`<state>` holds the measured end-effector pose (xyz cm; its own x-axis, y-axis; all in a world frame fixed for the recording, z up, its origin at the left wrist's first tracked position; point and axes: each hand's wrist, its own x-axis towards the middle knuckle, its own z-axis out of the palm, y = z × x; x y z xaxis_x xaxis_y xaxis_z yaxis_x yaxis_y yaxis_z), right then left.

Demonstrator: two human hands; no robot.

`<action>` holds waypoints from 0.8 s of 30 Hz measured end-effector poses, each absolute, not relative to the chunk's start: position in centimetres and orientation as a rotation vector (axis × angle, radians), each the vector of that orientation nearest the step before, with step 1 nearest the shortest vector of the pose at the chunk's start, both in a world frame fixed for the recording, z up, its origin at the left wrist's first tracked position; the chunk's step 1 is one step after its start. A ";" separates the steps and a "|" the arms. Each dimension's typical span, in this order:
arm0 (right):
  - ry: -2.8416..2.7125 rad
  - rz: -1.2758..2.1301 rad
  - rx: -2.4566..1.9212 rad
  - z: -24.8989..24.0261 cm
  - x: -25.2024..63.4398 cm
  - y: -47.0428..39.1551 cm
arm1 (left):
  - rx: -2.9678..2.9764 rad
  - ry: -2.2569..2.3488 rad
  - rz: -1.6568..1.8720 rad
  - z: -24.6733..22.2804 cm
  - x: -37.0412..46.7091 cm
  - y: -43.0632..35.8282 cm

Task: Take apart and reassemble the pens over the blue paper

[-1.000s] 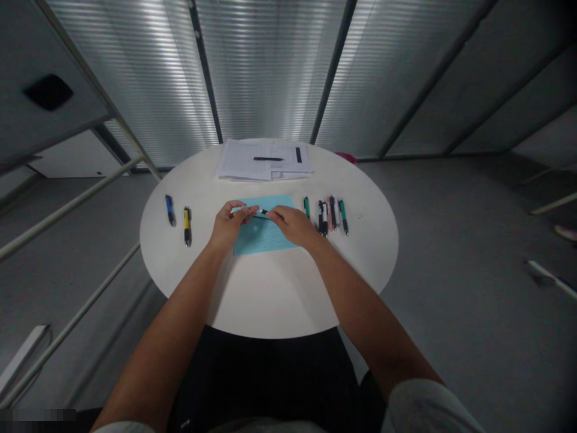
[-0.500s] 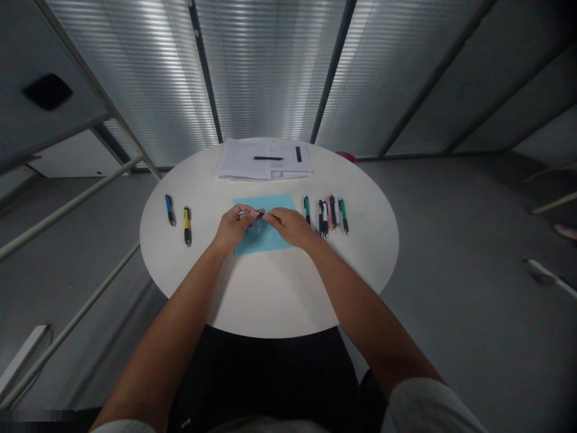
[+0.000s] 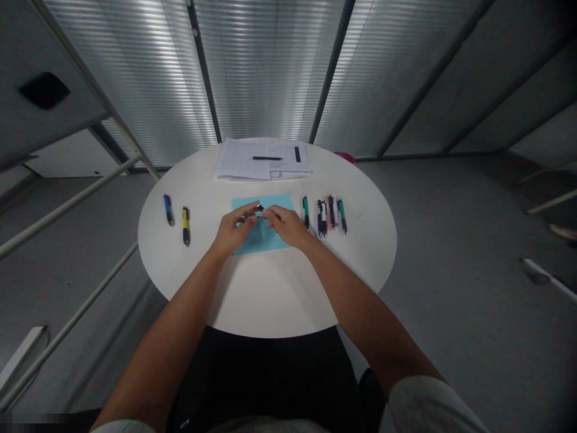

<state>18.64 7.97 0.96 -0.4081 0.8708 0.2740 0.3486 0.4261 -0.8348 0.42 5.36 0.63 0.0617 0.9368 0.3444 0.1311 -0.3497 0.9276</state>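
Above a light blue sheet [image 3: 265, 240] on a round white table, my two hands work close together. My right hand [image 3: 288, 225] is closed on a short dark pen part [image 3: 261, 208], whose end sticks out toward the left. My left hand [image 3: 232, 230] has its index finger reaching to that part and its thumb lower, near a thin dark piece [image 3: 261, 218] that runs between the hands. Which fingers grip the thin piece is too small to make out. Fingers hide most of both pieces.
Right of the sheet lie a green pen [image 3: 306, 211] and several more pens [image 3: 323, 218] in a row. At left are a blue pen [image 3: 168, 209] and a yellow pen [image 3: 186, 225]. Stacked papers [image 3: 243, 162] with a black pen [image 3: 267, 158] lie at the back.
My fingertips were pinched together around a small dark piece. Now my left fingers have opened somewhat, and a dark part and a thin piece show between my hands.
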 end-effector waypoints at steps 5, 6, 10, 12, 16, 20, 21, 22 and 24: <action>-1.872 0.726 -1.118 1.3 19.2 8.5 | 1.657 1.296 1.404 0.9 0.0 5.4; -1.862 0.651 -1.156 1.3 19.5 8.6 | 1.646 1.370 1.433 0.9 -0.2 5.5; -2.034 0.338 -1.308 1.1 20.5 9.0 | 1.565 1.602 1.551 0.3 -1.2 6.3; -2.192 0.261 -1.357 0.9 20.8 9.0 | 1.526 1.661 1.565 -0.2 -1.7 6.7; -2.347 0.177 -1.427 0.9 20.7 8.7 | 1.500 1.711 1.541 -0.9 -2.2 7.1; -2.356 0.155 -1.466 1.0 20.4 8.6 | 1.522 1.723 1.507 -1.0 -2.2 7.2; -2.346 0.164 -1.471 1.0 20.4 8.7 | 1.519 1.721 1.510 -0.9 -2.1 7.1; -2.322 0.182 -1.474 0.9 20.3 8.7 | 1.510 1.714 1.526 -0.8 -2.1 7.0; -2.216 0.250 -1.447 0.8 20.2 8.9 | 1.479 1.667 1.571 -0.4 -1.8 6.7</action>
